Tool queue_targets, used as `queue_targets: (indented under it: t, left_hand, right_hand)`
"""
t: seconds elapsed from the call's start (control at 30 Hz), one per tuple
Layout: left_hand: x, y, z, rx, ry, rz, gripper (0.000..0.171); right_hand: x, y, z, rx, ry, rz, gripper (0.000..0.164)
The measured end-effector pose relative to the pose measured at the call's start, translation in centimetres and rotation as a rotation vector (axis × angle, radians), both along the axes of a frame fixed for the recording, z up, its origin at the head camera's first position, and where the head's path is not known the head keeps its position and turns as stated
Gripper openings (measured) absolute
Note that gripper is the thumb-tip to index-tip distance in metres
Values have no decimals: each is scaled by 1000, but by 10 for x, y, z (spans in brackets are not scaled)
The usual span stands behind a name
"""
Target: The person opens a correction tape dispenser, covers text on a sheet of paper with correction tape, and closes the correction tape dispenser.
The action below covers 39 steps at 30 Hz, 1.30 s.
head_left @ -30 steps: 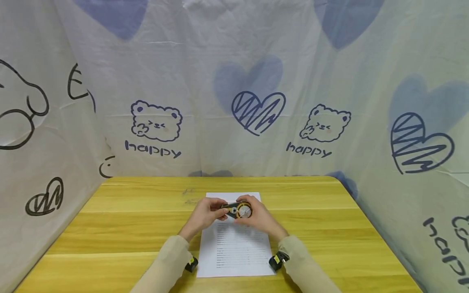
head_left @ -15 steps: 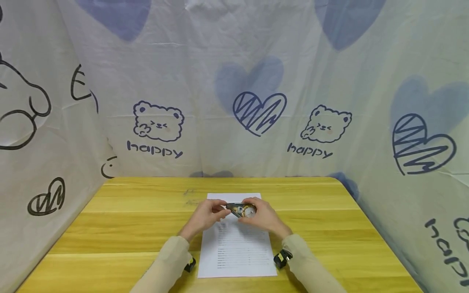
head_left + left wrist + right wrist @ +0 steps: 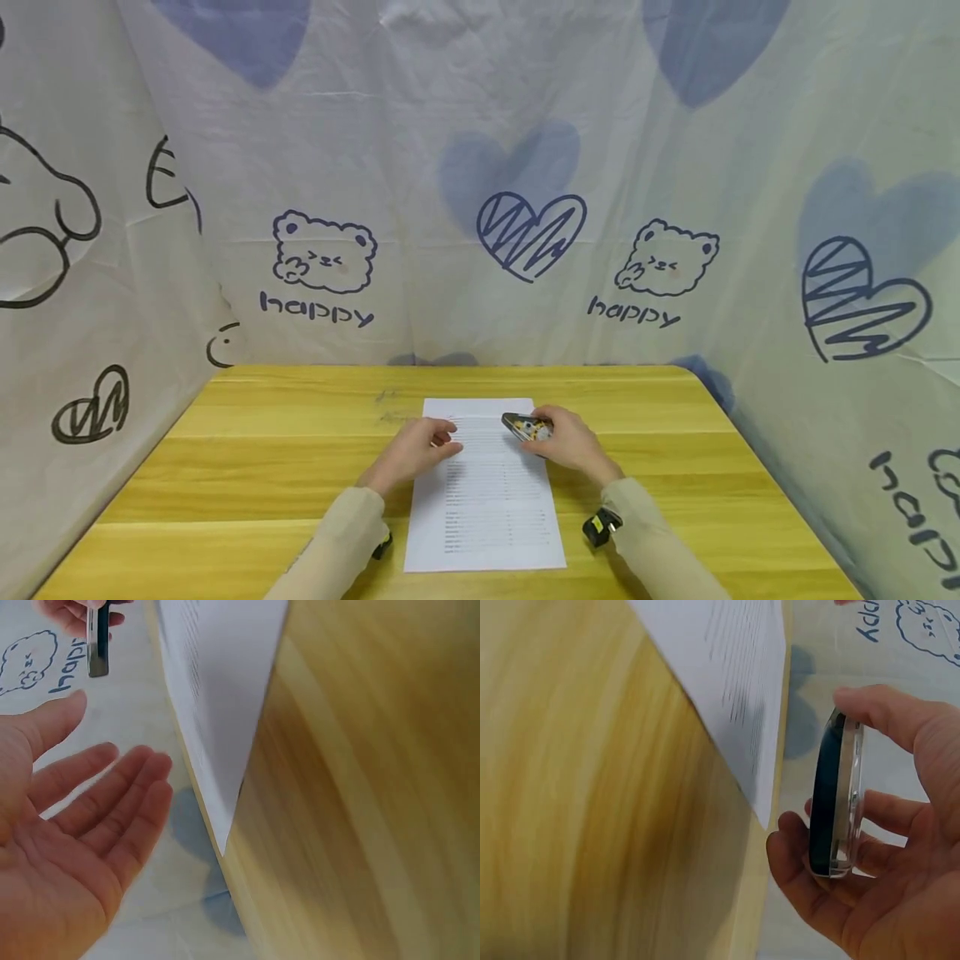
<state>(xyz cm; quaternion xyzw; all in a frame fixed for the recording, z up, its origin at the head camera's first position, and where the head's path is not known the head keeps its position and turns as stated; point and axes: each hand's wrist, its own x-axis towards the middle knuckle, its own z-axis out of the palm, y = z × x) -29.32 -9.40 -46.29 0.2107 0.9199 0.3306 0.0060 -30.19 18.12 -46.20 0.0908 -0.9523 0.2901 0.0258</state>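
Note:
In the head view my right hand (image 3: 572, 442) holds a correction tape (image 3: 529, 428), gripped between thumb and fingers above the right side of a printed sheet (image 3: 487, 525). Its yellow gears show through a see-through case, and a dark tip points left. The right wrist view shows the correction tape (image 3: 827, 799) edge-on, dark on one side and clear on the other. My left hand (image 3: 412, 450) hovers by the sheet's left edge, holding nothing. Its fingers (image 3: 124, 817) are loosely spread in the left wrist view, apart from the correction tape (image 3: 98, 645).
The sheet lies on a yellow wood-grain table (image 3: 262, 475). White cloth (image 3: 420, 150) with hearts and bear drawings hangs behind the table and along both sides. A black wrist camera (image 3: 602, 527) is strapped under the right sleeve.
My left hand has let go of the correction tape's tip end and moved slightly left. The right hand has carried the correction tape to the right, and its tip has turned upward.

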Motion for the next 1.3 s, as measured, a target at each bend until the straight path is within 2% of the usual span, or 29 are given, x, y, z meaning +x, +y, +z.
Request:
queue_targets:
  t: [0.23, 0.33, 0.6, 0.87, 1.07, 1.3]
  left_hand:
    - [6, -4, -3, -203, 61, 104, 42]
    - [8, -6, -4, -248, 69, 98, 43]
    - [11, -8, -5, -342, 95, 32, 50]
    - [11, -7, -6, -384, 43, 11, 72]
    - [12, -8, -6, -373, 19, 8, 72]
    - [13, -12, -6, -381, 25, -13, 69]
  right_hand:
    - [-3, 21, -4, 55, -33, -75, 57]
    - [-2, 33, -5, 61, -58, -98, 58]
    - [-3, 67, -2, 82, -94, -143, 60]
    - [-3, 95, -2, 143, -177, -187, 62]
    - [0, 111, -1, 162, -188, -195, 61]
    - [3, 116, 0, 187, -203, -211, 60]
